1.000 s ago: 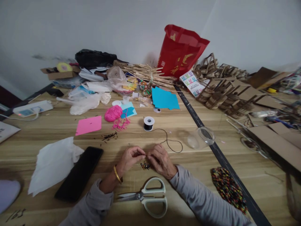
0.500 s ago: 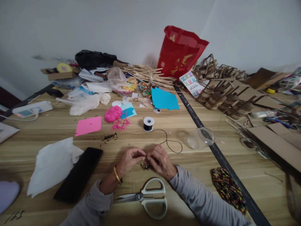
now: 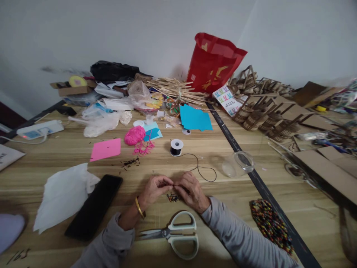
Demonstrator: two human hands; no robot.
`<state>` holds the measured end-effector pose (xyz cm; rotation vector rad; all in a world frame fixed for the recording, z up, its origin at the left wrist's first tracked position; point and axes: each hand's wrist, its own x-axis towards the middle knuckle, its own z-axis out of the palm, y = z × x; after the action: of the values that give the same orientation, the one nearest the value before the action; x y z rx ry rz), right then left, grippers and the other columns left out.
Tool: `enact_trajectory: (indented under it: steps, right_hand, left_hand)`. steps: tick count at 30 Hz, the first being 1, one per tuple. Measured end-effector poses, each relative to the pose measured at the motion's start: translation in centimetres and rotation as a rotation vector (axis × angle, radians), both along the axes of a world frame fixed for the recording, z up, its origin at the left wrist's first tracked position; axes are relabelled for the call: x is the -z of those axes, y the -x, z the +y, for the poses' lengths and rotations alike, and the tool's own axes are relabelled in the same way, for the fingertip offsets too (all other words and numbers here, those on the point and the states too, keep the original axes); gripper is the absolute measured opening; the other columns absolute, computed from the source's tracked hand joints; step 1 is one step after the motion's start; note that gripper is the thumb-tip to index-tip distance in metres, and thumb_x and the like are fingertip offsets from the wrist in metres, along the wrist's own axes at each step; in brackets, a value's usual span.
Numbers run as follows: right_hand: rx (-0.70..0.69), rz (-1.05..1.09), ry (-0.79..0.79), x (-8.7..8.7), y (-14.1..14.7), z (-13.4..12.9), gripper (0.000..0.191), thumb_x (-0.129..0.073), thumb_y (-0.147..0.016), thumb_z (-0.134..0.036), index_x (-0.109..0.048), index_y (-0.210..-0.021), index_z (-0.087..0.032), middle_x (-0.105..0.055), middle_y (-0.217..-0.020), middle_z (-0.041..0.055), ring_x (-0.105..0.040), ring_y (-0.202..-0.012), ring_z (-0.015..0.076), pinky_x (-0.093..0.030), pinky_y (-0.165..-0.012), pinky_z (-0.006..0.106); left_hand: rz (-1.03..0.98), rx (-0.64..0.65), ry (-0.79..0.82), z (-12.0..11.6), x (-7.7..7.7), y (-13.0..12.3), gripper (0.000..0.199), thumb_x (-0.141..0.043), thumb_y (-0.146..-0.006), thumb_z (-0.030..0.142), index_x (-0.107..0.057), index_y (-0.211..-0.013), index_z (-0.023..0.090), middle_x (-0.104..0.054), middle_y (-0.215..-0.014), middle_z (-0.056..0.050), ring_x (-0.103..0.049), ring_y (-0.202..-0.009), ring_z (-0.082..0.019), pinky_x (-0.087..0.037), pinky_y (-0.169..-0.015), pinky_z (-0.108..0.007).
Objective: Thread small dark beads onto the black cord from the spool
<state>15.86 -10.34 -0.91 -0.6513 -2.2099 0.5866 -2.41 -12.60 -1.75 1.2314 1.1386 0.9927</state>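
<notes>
My left hand (image 3: 155,189) and my right hand (image 3: 190,190) meet fingertip to fingertip over the table, both pinched. A thin black cord (image 3: 198,169) loops from a white spool (image 3: 176,147) to behind my right hand, which appears to hold its end. What sits between the left fingertips is too small to make out. Just below the fingers lies a small cluster of round dark and brown beads (image 3: 173,197). Scissors with white handles (image 3: 182,237) rest nearer me, blades pointing left.
A black phone-like slab (image 3: 94,206) and white paper (image 3: 61,193) lie left. Short dark pieces (image 3: 130,162) are scattered beyond my left hand, near pink yarn (image 3: 135,135). A clear container (image 3: 237,164) and a heap of colourful bead strings (image 3: 270,225) are on the right.
The view has shifted very slightly. Both hands keep their pinched position, with no clear movement of cord or beads.
</notes>
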Motion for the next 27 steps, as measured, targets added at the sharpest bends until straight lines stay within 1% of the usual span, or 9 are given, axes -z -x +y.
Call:
enact_trajectory:
  steps: [3,6,11,15,27]
  right_hand:
    - [0.016,0.04,0.011,0.09,0.07,0.01,0.007,-0.049,-0.088,-0.019,-0.056,-0.09,-0.018,-0.059,-0.077,0.0043,-0.05,-0.074,0.0166,-0.039,-0.077,0.035]
    - [0.031,0.062,0.013,0.09,0.11,0.03,0.006,-0.051,-0.087,-0.02,-0.056,-0.086,-0.018,-0.058,-0.075,0.0039,-0.05,-0.072,0.0165,-0.04,-0.076,0.035]
    - [0.019,0.012,0.007,-0.15,0.02,0.03,0.011,-0.047,-0.089,-0.02,-0.057,-0.083,-0.017,-0.057,-0.074,0.0044,-0.05,-0.073,0.0167,-0.039,-0.075,0.034]
    - [0.033,-0.001,0.008,-0.15,-0.05,0.01,0.011,-0.047,-0.089,-0.021,-0.057,-0.084,-0.017,-0.057,-0.077,0.005,-0.049,-0.075,0.0172,-0.039,-0.075,0.033]
    - [0.045,-0.016,0.009,-0.07,-0.1,-0.01,0.013,-0.046,-0.089,-0.022,-0.055,-0.082,-0.018,-0.056,-0.075,0.0046,-0.048,-0.074,0.0171,-0.038,-0.075,0.034]
  left_hand:
    - [-0.013,0.002,0.004,-0.02,-0.02,-0.05,0.014,-0.068,-0.064,0.019,-0.064,-0.075,0.01,-0.065,-0.069,-0.004,-0.057,-0.065,-0.013,-0.044,-0.063,-0.024]
    - [-0.016,-0.005,0.004,0.01,-0.22,-0.15,0.014,-0.068,-0.064,0.019,-0.063,-0.074,0.01,-0.065,-0.069,-0.003,-0.057,-0.064,-0.013,-0.044,-0.062,-0.023]
    - [-0.004,-0.018,0.009,0.04,-0.5,-0.24,0.015,-0.07,-0.062,0.021,-0.062,-0.07,0.011,-0.063,-0.066,-0.002,-0.056,-0.062,-0.013,-0.044,-0.06,-0.023]
    - [0.01,-0.019,0.005,0.03,-0.48,-0.2,0.016,-0.071,-0.063,0.021,-0.062,-0.07,0.011,-0.063,-0.065,-0.002,-0.056,-0.062,-0.013,-0.044,-0.06,-0.023]
    - [0.0,-0.016,0.01,0.03,-0.49,-0.13,0.016,-0.071,-0.062,0.021,-0.062,-0.07,0.011,-0.063,-0.066,-0.002,-0.056,-0.063,-0.013,-0.044,-0.062,-0.024]
